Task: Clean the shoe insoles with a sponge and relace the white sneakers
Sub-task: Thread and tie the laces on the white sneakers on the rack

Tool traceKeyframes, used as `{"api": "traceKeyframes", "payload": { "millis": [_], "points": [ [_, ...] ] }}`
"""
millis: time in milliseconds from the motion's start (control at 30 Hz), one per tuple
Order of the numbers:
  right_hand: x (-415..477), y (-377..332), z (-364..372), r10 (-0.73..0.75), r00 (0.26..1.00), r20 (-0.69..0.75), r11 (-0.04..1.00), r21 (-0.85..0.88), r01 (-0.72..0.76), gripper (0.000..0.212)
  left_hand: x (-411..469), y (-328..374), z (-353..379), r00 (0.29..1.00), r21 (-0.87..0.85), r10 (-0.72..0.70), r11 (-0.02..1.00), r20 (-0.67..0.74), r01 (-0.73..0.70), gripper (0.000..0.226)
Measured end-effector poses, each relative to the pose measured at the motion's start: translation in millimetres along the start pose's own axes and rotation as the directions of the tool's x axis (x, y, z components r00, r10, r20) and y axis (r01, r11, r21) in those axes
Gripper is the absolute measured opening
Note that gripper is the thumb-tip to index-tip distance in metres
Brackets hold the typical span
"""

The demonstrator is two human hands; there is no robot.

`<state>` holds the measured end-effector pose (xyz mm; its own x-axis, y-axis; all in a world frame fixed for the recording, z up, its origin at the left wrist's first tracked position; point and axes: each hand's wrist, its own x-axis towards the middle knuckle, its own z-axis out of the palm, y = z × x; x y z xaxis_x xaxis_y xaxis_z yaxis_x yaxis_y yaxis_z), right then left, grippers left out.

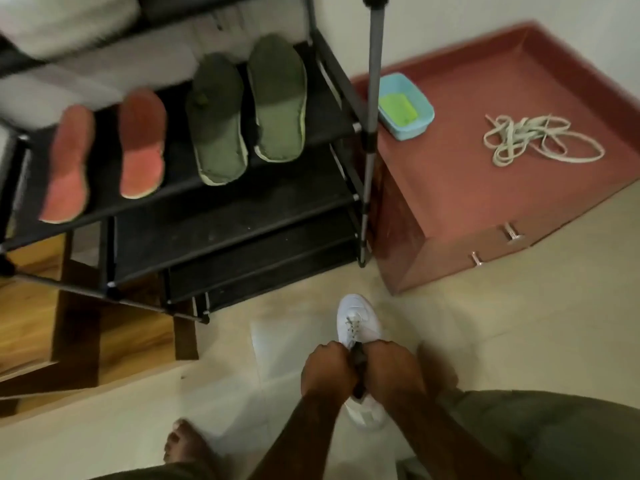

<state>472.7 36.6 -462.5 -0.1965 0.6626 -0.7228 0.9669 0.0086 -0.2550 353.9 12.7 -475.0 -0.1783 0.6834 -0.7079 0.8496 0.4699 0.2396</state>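
Note:
A white sneaker [356, 323] stands on the tiled floor, toe pointing away, partly laced near the toe. My left hand [327, 370] and my right hand [391, 365] grip the two sides of its opening, fingers curled around the collar. Two red insoles [142, 147] and two green insoles [277, 98] lie on a shelf of the black shoe rack [242, 233]. A loose bundle of white laces [533, 140] rests on the red cabinet top. A blue tub [405, 105] holding a green sponge sits beside them.
The red cabinet [485, 209] with metal handles stands right of the rack. A grey metal pole [372, 98] rises at the rack's corner. Wooden furniture [41, 327] sits at the left. My bare foot [187, 448] rests on the floor at the bottom.

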Motion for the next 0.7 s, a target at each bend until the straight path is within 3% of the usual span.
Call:
{"api": "traceKeyframes", "payload": {
  "millis": [133,233,367,500,600,700],
  "points": [
    [-52,-19,-24,-0.081,0.972,-0.22,0.996,-0.047,0.072,0.028,-52,6,-25,0.978,-0.038,0.026,0.999,-0.205,-0.035,0.022],
    [-82,-30,-36,-0.051,0.958,-0.283,0.996,-0.08,0.03,0.029,-86,7,-41,0.943,-0.106,0.055,0.99,-0.329,-0.094,0.034],
    [-126,-40,-48,-0.153,0.903,-0.403,0.987,-0.108,0.119,0.028,-126,6,-63,0.899,-0.155,0.058,0.978,-0.434,-0.138,0.041],
    [-167,-48,-68,-0.321,0.708,-0.629,0.941,-0.125,0.315,0.031,-154,3,-101,0.887,-0.119,0.046,0.986,-0.459,-0.113,0.059],
    [-191,-57,-87,-0.33,0.594,-0.734,0.91,-0.079,0.408,0.026,-180,5,-135,0.894,-0.146,0.068,0.978,-0.443,-0.147,0.065],
    [-210,-65,-113,-0.334,0.446,-0.83,0.861,-0.075,0.504,0.025,-209,12,-169,0.839,-0.142,0.138,0.959,-0.526,-0.247,0.059]
  ]
}}
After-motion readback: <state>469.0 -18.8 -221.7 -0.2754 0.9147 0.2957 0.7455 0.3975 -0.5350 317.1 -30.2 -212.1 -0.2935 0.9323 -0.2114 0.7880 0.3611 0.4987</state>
